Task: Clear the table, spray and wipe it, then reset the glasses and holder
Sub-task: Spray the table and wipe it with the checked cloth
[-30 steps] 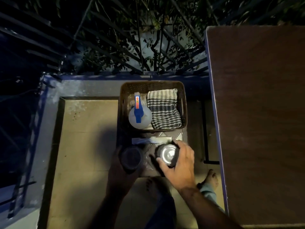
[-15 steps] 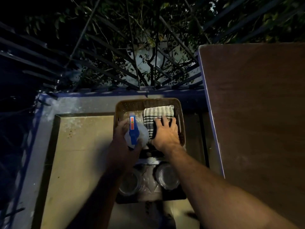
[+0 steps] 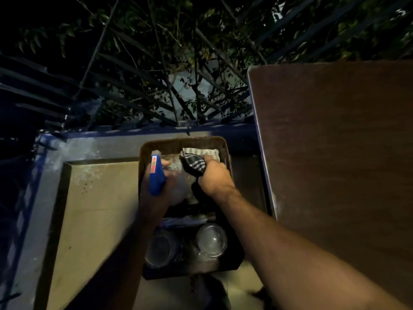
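1. left hand [image 3: 156,193] grips the spray bottle [image 3: 157,175] over the brown basket [image 3: 185,143].
2. right hand [image 3: 214,177] is closed on the striped cloth [image 3: 194,163], bunched above the basket.
3. two glasses [image 3: 211,240] stand near, below the basket.
4. the table [image 3: 335,142] lies to the right.

both forearms are bare to the frame's edge, no sleeves, and the hands are bare too.

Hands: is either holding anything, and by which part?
Left hand grips the spray bottle around its body, below the blue trigger head. Right hand clutches the striped cloth, bunched at one end.
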A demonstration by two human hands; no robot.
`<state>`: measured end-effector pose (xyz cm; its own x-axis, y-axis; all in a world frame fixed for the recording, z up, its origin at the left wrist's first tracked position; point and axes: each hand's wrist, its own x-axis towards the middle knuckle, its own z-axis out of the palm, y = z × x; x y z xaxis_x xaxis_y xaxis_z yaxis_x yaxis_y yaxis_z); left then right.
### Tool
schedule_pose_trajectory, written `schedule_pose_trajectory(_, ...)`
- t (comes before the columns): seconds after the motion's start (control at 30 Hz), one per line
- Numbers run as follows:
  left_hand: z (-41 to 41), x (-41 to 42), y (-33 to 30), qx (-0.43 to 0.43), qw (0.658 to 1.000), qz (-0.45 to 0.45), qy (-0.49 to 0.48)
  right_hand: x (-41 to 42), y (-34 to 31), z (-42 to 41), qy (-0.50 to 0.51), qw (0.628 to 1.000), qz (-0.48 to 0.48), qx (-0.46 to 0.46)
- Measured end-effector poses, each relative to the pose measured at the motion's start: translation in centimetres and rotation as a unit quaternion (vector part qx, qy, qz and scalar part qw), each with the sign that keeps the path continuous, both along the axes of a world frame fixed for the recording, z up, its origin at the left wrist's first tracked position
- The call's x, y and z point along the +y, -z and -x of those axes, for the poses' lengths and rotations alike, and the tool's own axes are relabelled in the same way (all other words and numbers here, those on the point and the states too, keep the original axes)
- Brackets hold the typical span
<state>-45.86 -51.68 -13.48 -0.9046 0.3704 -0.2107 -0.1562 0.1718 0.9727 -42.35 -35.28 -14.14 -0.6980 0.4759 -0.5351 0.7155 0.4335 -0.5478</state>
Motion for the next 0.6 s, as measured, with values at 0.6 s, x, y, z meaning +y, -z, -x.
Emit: schedule_pose_trajectory(0.6, -8.9, 8.8, -17.7, 0.194, 0.978, 0.015, 0.069, 10.3, -14.0, -16.9, 0.227, 0.893, 0.252, 0.296)
